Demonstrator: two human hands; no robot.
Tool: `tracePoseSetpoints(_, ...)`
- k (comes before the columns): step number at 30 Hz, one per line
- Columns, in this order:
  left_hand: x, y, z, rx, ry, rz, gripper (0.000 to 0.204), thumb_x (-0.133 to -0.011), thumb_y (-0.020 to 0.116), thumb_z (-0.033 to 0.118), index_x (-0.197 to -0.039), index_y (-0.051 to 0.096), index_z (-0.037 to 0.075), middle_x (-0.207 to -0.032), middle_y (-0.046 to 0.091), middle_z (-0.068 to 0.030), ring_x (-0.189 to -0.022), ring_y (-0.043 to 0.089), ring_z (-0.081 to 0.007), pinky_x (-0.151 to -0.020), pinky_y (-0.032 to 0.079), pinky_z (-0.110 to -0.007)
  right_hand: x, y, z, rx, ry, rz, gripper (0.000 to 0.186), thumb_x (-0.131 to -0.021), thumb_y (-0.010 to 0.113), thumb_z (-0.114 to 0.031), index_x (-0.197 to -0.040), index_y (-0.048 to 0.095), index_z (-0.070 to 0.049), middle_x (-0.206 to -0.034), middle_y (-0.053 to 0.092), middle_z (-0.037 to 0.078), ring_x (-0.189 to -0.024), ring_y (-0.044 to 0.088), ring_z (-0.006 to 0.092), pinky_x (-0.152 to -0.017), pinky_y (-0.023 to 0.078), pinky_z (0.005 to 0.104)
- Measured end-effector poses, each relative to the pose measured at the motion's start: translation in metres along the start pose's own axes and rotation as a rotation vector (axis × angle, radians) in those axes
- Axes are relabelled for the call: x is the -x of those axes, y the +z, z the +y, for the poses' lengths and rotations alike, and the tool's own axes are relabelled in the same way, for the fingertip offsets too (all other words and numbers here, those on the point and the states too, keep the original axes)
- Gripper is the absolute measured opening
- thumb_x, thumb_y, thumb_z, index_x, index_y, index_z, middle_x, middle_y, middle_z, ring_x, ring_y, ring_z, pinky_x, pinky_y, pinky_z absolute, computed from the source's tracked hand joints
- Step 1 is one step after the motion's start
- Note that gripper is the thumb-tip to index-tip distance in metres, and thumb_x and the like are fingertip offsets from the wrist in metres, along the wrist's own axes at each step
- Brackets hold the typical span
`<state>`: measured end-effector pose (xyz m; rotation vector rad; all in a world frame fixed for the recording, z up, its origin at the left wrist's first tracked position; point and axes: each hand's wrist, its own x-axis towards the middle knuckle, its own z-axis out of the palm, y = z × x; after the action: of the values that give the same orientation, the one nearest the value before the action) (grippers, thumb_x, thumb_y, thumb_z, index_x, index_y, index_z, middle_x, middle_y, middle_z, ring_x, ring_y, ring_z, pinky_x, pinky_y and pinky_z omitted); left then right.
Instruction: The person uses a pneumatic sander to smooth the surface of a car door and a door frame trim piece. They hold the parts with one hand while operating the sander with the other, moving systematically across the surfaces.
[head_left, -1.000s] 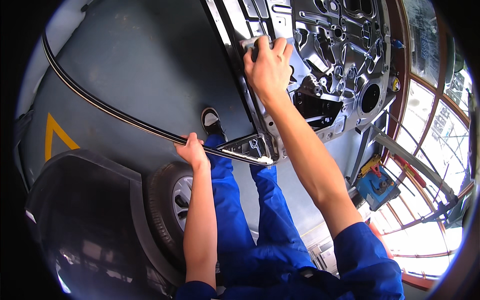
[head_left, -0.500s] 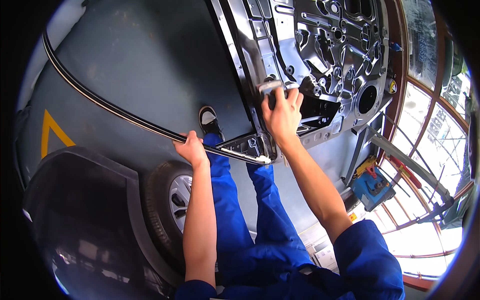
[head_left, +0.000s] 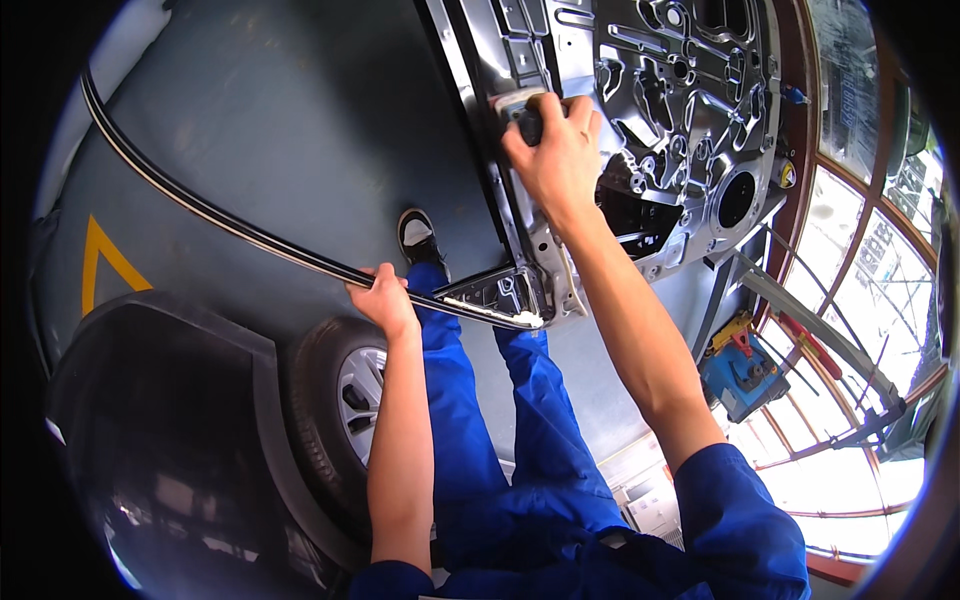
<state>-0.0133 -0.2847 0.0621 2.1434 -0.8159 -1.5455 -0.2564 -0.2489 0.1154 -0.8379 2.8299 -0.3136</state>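
Observation:
A bare metal car door panel [head_left: 728, 140] with many stamped openings fills the upper right. Its long, curved black window frame [head_left: 220, 222] reaches to the upper left from a triangular corner piece [head_left: 500, 295]. My left hand [head_left: 383, 298] is closed round that frame near the corner piece. My right hand [head_left: 556, 165] grips a small block tool [head_left: 517, 103], pale on top and dark below, against the door's inner edge, above the corner. The tool's underside is hidden by my fingers and by the tool itself.
A dark curved car body part [head_left: 170, 420] and a wheel [head_left: 325, 400] are at lower left. A yellow floor marking [head_left: 125, 265] lies above them. A metal stand [head_left: 800, 320], a blue equipment box [head_left: 745, 375] and wood-framed windows [head_left: 880, 260] are at right. My shoe [head_left: 418, 232] shows between hand and door.
My right hand moved with the tool down along the door edge, then back up to slightly below where it started. My left hand stays on the frame.

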Motion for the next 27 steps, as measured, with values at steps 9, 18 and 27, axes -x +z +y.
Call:
tracePoseSetpoints(9, -0.001, -0.004, -0.003, -0.025, 0.008, -0.027, 0.022, -0.081, 0.056, -0.004, -0.099, 0.044, 0.000, -0.085, 0.050, -0.0067, -0.055, 0.047, -0.0126, -0.052, 0.045, -0.027, 0.047, -0.013, 0.007, -0.300, 0.174, -0.058, 0.077, -0.070, 0.078, -0.012, -0.137, 0.039, -0.011, -0.122, 0.044, 0.026, -0.111, 0.051, 0.0462, -0.090, 0.048, 0.0483)
tracePoseSetpoints(18, -0.005, -0.006, -0.012, 0.018, 0.036, -0.036, 0.021, -0.080, 0.055, -0.003, -0.096, 0.043, 0.002, -0.081, 0.049, -0.0064, -0.055, 0.047, -0.0126, -0.051, 0.044, -0.027, 0.045, -0.016, -0.004, -0.293, 0.372, -0.195, 0.085, -0.069, 0.078, -0.011, -0.142, 0.033, -0.016, -0.127, 0.042, 0.023, -0.097, 0.061, 0.0469, -0.081, 0.052, 0.0516)
tracePoseSetpoints(27, 0.001, -0.003, -0.003, 0.039, 0.054, -0.023, 0.021, -0.079, 0.055, -0.006, -0.096, 0.045, 0.000, -0.085, 0.051, -0.0078, -0.055, 0.049, -0.0135, -0.048, 0.045, -0.026, 0.067, -0.012, 0.017, -0.247, 0.205, -0.190, 0.061, -0.074, 0.076, -0.027, -0.128, 0.050, -0.019, -0.128, 0.046, 0.022, -0.084, 0.066, 0.0418, -0.075, 0.057, 0.0481)
